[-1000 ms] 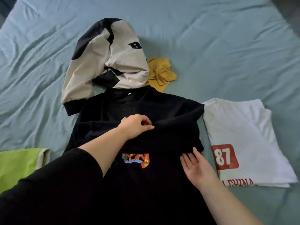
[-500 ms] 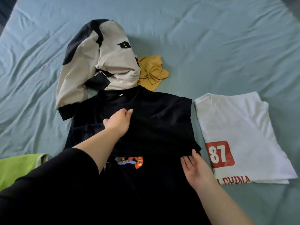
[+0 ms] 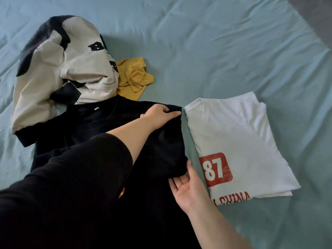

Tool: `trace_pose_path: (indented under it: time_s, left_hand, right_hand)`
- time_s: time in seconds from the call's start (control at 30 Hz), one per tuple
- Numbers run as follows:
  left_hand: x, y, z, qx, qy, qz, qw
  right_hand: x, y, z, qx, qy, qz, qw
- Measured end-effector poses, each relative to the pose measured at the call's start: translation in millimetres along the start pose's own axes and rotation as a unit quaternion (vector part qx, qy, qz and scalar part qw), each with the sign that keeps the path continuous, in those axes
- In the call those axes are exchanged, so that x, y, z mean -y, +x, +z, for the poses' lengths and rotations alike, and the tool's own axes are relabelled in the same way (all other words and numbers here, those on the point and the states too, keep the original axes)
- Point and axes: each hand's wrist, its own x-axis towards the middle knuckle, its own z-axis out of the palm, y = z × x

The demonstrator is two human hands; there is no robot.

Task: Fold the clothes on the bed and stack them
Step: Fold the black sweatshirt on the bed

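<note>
My left hand reaches across the black T-shirt and pinches its far right corner, at about one o'clock on the shirt, with the fingers curled into the cloth. My right hand lies palm up at the shirt's right edge, at about four o'clock. Its fingers are straight and slipped under the hem of the folded-in sleeve, and the thumb rests against that edge. The black T-shirt is spread on the bed right in front of me, collar towards twelve o'clock, and much of its lower half is hidden beneath my left arm in its black sleeve. At three o'clock from it, just beside its right edge, a folded white T-shirt lies flat with a red "87" patch facing up. At eleven o'clock a cream and black jacket sits in a loose heap, its lower edge touching the black shirt's collar and left shoulder. A crumpled yellow garment lies at twelve o'clock, tucked against the jacket's right side. The bed's blue-green sheet is creased all round.
</note>
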Motion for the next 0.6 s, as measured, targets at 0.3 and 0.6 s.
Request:
trace_pose_path:
  time_s: [0.3,0.6]
  left_hand:
    - [-38,37,10,-0.06,-0.071,0.06,0.994]
    - [58,-101,-3,-0.163,0.122,0.142,0.969]
  right_hand:
    - [8,2,-6,-0.004,0.088,-0.044,0.995]
    - [4,-29,-15,-0.227,-0.316,-0.34,0.856]
